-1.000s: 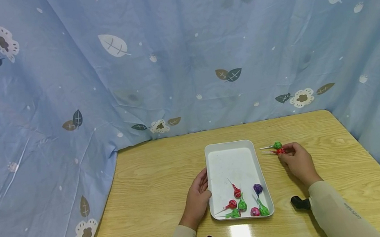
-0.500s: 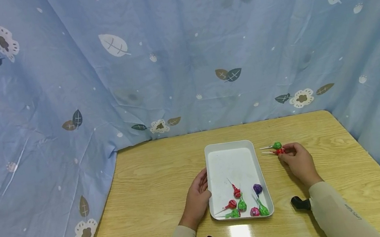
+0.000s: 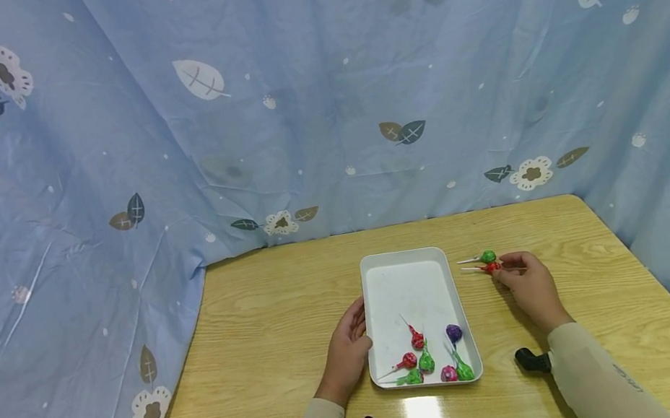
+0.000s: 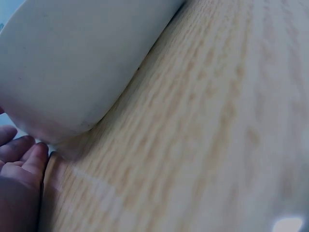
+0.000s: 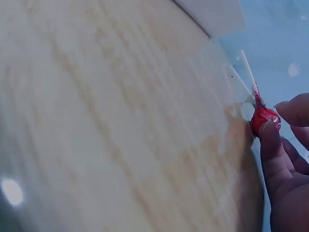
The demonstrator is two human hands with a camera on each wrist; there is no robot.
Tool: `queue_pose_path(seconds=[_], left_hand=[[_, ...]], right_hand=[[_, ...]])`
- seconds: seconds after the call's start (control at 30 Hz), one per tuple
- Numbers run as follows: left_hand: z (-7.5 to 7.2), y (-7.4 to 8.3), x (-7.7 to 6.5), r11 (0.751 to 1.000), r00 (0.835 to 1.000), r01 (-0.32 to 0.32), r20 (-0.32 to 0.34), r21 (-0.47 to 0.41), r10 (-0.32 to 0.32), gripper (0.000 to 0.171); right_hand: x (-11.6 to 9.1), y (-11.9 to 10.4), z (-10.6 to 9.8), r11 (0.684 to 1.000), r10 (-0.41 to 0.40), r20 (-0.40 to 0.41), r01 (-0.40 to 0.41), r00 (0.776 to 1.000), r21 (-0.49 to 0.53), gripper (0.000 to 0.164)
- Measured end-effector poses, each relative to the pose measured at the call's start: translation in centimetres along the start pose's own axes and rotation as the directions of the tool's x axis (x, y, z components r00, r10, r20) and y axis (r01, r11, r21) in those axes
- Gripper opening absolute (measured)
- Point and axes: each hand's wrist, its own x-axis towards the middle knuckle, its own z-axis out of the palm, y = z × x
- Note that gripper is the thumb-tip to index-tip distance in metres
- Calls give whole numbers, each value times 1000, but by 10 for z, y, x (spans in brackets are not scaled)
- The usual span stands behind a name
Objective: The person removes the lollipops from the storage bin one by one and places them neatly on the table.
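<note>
A white rectangular tray (image 3: 405,285) sits on the wooden table with several wrapped lollipops near its front end. My left hand (image 3: 347,349) rests along the tray's left outer wall; in the left wrist view its fingers (image 4: 35,157) are beside the tray's pale side. To the right of the tray, my right hand (image 3: 530,286) lightly pinches the head of a red lollipop (image 3: 493,267), thumb and fingertip on either side. Its white stick points left toward the tray. Just behind it, nearly parallel, lies a green lollipop (image 3: 487,256).
In the tray are red lollipops, such as one red lollipop (image 3: 408,359), plus green, pink and a purple lollipop (image 3: 454,332). A blue patterned curtain (image 3: 304,97) borders the table's back and sides. Bare wood table (image 3: 274,321) extends left of the tray.
My right hand has shifted very slightly right, and a little more of the red lollipop's head shows. The left hand and the tray stay put.
</note>
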Motion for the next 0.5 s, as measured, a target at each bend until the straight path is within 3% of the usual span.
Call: queue_pose_path(seconds=[0.23,0.5], left_hand=[[0,0,0,1000,1000,-2,3,5,2,79],[0,-2,0,1000,1000,-7,4,2,7,79]], right_hand=[[-2,-6,-2,996,-21,18,19,1000,84,42],[-8,-17,-3,995,-48,35,45,998,91,45]])
